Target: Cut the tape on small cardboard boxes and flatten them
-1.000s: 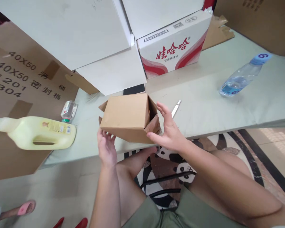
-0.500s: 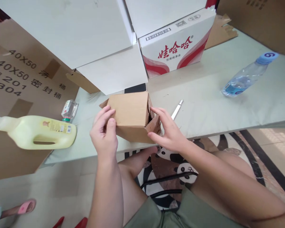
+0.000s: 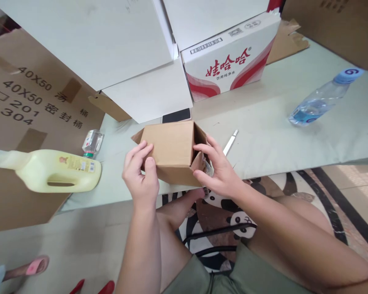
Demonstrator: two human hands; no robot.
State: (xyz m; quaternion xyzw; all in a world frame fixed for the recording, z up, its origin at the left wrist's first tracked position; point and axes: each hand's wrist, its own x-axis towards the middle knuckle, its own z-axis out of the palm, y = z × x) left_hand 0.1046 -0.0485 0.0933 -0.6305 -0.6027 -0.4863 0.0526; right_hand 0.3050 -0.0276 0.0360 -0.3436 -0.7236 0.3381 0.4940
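Observation:
A small brown cardboard box (image 3: pixel 168 145) lies on its side near the front edge of the covered table. Its right end is open, with flaps sticking out and something clear, perhaps plastic, showing behind a flap. My left hand (image 3: pixel 141 173) grips the left end, fingers on top and thumb at the near edge. At the open end, my right hand (image 3: pixel 217 167) holds the near flap, its fingers curled at the opening. A slim silver utility knife (image 3: pixel 230 143) rests just beyond my right hand. Behind the box lies a dark flat device (image 3: pixel 176 116), partly hidden.
A pale yellow jug (image 3: pixel 61 171) and a small clear bottle (image 3: pixel 92 143) lie to the left. On the right stands a tilted-looking water bottle (image 3: pixel 322 102). White cartons and a red-and-white carton (image 3: pixel 230 69) line the back. A person's foot in a pink sandal (image 3: pixel 37 266) is lower left.
The far flap at the box's right end has swung outward, so the opening is wider. My right fingers have shifted at the opening. The whole view has moved slightly.

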